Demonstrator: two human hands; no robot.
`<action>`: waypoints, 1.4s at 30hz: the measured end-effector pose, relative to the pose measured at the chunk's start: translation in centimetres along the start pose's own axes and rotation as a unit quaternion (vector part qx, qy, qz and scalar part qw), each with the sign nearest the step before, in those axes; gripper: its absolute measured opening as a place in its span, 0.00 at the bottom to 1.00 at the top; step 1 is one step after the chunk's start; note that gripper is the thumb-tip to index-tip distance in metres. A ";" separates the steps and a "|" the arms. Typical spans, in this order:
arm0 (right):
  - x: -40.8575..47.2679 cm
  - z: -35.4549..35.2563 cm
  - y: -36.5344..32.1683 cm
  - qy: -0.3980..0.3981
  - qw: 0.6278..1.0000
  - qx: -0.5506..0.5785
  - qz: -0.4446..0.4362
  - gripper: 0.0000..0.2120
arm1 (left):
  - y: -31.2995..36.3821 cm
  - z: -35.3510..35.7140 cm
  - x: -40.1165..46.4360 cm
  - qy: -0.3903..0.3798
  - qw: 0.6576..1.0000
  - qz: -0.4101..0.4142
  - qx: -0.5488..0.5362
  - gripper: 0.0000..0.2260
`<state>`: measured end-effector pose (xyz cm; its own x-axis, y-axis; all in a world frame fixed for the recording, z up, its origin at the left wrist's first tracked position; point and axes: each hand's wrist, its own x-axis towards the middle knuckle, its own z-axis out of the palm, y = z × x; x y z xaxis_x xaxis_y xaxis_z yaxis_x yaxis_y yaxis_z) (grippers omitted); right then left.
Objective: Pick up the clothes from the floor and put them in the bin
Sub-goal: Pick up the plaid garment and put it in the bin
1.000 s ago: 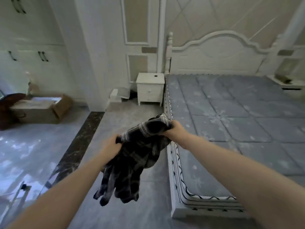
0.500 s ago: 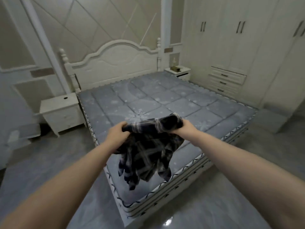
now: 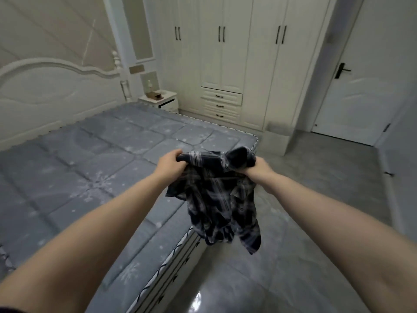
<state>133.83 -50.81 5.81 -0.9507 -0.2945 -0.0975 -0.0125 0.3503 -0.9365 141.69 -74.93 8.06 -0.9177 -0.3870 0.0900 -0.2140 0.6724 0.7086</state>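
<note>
A dark plaid shirt (image 3: 221, 199) hangs bunched in front of me, over the corner of the bed. My left hand (image 3: 170, 164) grips its top left edge. My right hand (image 3: 259, 169) grips its top right edge, where the cloth is bundled up. Both arms are stretched forward at about chest height. The rest of the shirt dangles down to just above the mattress edge and the floor. No bin is in view.
A bed with a grey quilted mattress (image 3: 79, 177) fills the left side. A white wardrobe (image 3: 243, 64) with drawers lines the far wall, a small nightstand (image 3: 160, 99) beside it. A closed white door (image 3: 356, 86) stands at the right. Glossy grey floor (image 3: 293, 256) runs between bed and door.
My view has swung to the right, from the left side of the bed past the headboard to the wardrobe and door. Both hands have kept hold of the shirt throughout.
</note>
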 end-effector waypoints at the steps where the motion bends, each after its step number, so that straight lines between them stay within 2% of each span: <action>1: 0.7 -1.6 0.7 0.018 1.000 0.005 0.013 0.22 | 1.0 1.8 1.7 -0.009 1.000 0.000 -0.011 0.04; 5: 3.7 -6.2 4.0 0.089 0.994 0.032 0.051 0.20 | 4.5 8.3 6.8 -0.061 0.992 -0.023 -0.108 0.11; 8: 6.1 -8.7 6.2 0.114 0.988 0.058 0.088 0.21 | 6.3 12.4 10.1 -0.105 0.981 -0.020 -0.159 0.09; 10: 8.2 -10.4 7.2 0.129 0.984 0.058 0.110 0.21 | 7.8 15.0 13.2 -0.139 0.975 0.001 -0.175 0.03; 11: 9.2 -11.2 7.7 0.134 0.982 0.057 0.118 0.21 | 8.4 16.1 14.7 -0.152 0.971 0.006 -0.184 0.06; 13: 11.2 -12.7 8.3 0.148 0.978 0.064 0.130 0.19 | 9.7 17.8 17.8 -0.184 0.964 0.017 -0.193 0.13; 18: 17.5 -16.6 7.4 0.202 0.971 0.017 0.127 0.18 | 12.4 20.8 26.2 -0.267 0.943 0.060 -0.189 0.09; 21: 22.0 -18.7 6.9 0.262 0.958 0.011 0.112 0.21 | 15.5 23.0 31.5 -0.324 0.919 0.109 -0.196 0.17; 23: 23.8 -19.5 6.7 0.275 0.955 -0.002 0.113 0.18 | 17.0 24.5 33.8 -0.331 0.916 0.141 -0.178 0.16; 29: 31.5 -24.4 8.0 0.366 0.920 0.027 0.137 0.21 | 21.0 31.0 40.3 -0.358 0.903 0.135 -0.195 0.12; 36: 43.0 -31.9 12.2 0.361 0.904 0.145 0.177 0.13 | 24.9 39.7 49.5 -0.369 0.892 0.038 -0.258 0.12; 39: 47.6 -35.8 13.6 0.332 0.905 0.187 0.190 0.11 | 27.4 43.1 53.3 -0.360 0.895 -0.002 -0.263 0.09; 42: 51.8 -39.7 13.5 0.295 0.907 0.237 0.188 0.13 | 29.9 45.8 56.7 -0.343 0.899 -0.023 -0.271 0.10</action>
<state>72.15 -26.04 1.50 -0.8629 0.3410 -0.3731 0.3478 -0.1349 -0.9278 67.97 -47.86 2.27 -0.9422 0.2000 -0.2688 -0.2325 0.1874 0.9544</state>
